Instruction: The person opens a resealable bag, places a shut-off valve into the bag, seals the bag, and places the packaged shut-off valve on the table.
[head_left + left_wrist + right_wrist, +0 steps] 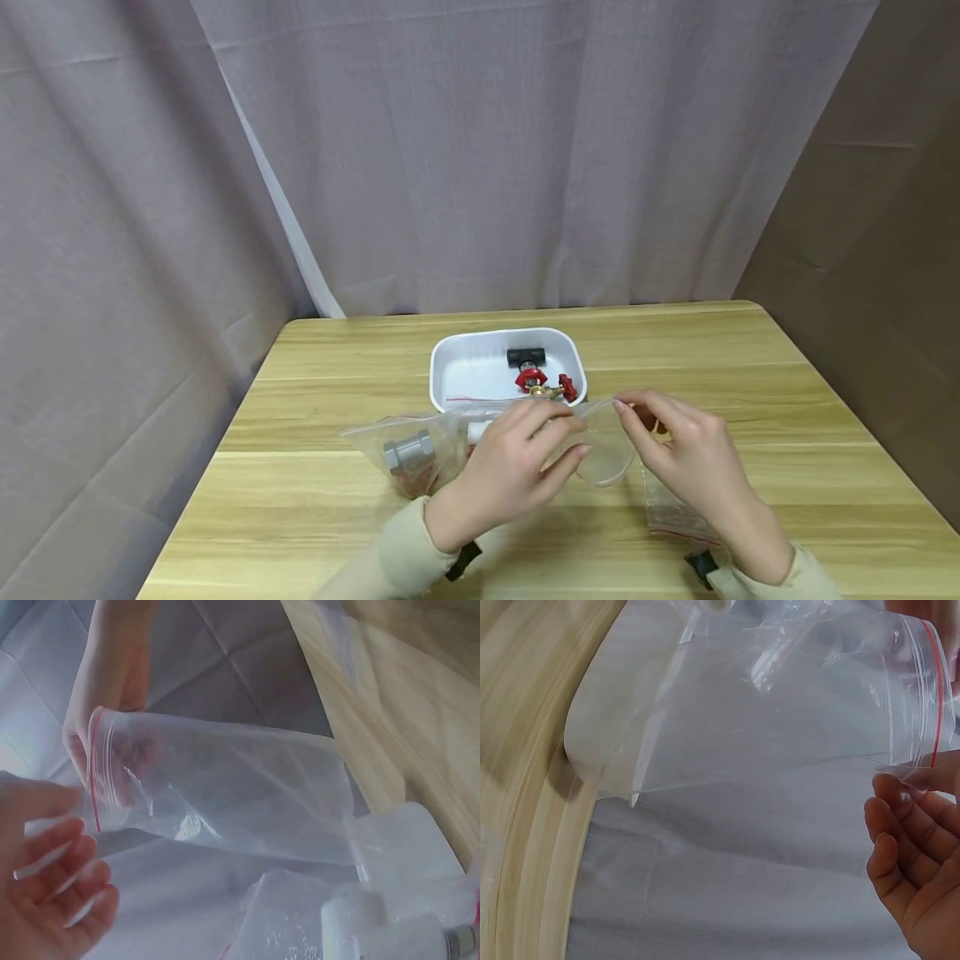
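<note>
A clear zip bag (606, 454) with a red line along its mouth is between my two hands. My right hand (690, 454) pinches the mouth near one corner between thumb and index finger, its other fingers curled. At the other side my left hand (513, 458) has its fingertips right at the bag's edge, and a gap shows between thumb and index finger. Nothing shows inside the bag (240, 795) in the left wrist view. Left of my left hand stands another clear bag (367, 437) with a grey pipe fitting (410, 452) in it.
Behind the hands a white tray (465, 367) holds a black tee fitting (525, 357) and valves with red handwheels (531, 379). A white fitting (477, 432) shows partly behind my left hand. One more clear bag (678, 517) lies on the wooden table (780, 467) below my right hand.
</note>
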{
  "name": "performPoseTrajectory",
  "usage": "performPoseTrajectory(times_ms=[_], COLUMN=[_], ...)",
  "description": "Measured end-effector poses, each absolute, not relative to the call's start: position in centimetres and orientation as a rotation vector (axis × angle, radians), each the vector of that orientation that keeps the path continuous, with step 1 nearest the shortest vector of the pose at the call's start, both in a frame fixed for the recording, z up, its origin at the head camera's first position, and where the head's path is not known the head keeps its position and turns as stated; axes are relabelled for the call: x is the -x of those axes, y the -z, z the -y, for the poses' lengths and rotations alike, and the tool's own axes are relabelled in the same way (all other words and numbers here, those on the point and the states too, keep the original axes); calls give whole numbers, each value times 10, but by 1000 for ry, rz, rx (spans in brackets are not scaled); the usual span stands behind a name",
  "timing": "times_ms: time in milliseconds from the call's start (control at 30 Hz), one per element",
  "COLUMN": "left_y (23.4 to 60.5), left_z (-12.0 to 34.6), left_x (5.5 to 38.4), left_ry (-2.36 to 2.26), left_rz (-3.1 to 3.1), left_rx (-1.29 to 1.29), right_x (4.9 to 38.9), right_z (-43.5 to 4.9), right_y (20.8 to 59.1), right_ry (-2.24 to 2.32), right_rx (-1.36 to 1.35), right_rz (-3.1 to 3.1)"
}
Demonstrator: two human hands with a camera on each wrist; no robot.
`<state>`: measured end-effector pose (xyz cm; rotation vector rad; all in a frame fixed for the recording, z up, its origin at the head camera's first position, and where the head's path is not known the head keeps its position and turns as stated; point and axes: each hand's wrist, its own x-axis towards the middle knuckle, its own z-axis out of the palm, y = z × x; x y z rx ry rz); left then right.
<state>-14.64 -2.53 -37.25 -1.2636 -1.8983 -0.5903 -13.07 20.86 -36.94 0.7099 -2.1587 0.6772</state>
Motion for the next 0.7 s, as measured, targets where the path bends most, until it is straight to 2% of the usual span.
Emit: performPoseTrajectory(times_ms=[200, 700], left_y=[375, 378], left_z=[29, 35], left_x=[148, 147], left_ry=[623, 725], left_rz=[2055, 2196], left_rx=[1166, 1138], right_x=[129, 128], right_z=[-207, -200], right_y=[369, 372], right_ry=[-671, -719], right_rx=[-710, -735], right_rz=[2182, 2223])
